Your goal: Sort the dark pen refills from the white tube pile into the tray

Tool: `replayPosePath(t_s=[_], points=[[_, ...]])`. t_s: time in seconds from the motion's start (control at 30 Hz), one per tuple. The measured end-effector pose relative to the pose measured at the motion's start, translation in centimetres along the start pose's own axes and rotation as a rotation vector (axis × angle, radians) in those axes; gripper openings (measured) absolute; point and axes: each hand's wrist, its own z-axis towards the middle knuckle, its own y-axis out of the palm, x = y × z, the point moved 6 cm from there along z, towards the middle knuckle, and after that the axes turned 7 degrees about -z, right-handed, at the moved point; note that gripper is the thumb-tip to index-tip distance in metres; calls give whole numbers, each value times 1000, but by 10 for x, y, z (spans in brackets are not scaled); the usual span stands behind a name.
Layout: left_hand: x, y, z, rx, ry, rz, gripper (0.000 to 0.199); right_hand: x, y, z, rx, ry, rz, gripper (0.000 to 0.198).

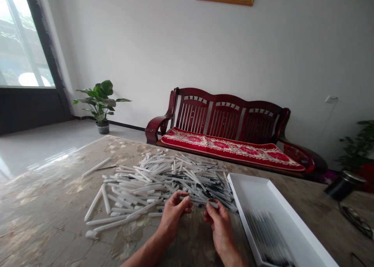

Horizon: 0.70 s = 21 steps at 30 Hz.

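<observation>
My left hand (175, 210) is closed in a pinch just in front of the pile, thumb against fingers. Close by on the right, my right hand (218, 216) pinches too. A slim, pale pen (212, 204) runs between the two sets of fingertips; its ends are partly covered by them. Beyond both hands spreads a heap of white, pen-like tubes (143, 175), with darker, see-through pens (213, 187) on its right side. To the right of my right hand, a white shallow box (280, 193) holds a row of clear, dark-tipped pens (267, 236), blurred.
A patterned cloth (43, 208) covers the table. A few tubes (96, 167) lie apart at the left. Farther right are a black cylinder (344, 185) and a dark cable (355, 220). Behind the table stand a wooden bench (224, 115) and a potted plant (102, 99).
</observation>
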Motion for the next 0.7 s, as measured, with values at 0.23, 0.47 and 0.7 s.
replayPosePath(t_s=[0.23, 0.47, 0.7], points=[[-11, 0, 3, -22, -75, 70, 46, -6, 1, 0, 20, -79, 19, 42], [-9, 6, -3, -75, -72, 183, 46, -29, -17, 4, 65, -115, -77, 43], [-9, 3, -3, -60, -88, 212, 46, -75, -88, 20, 232, -110, -161, 55]])
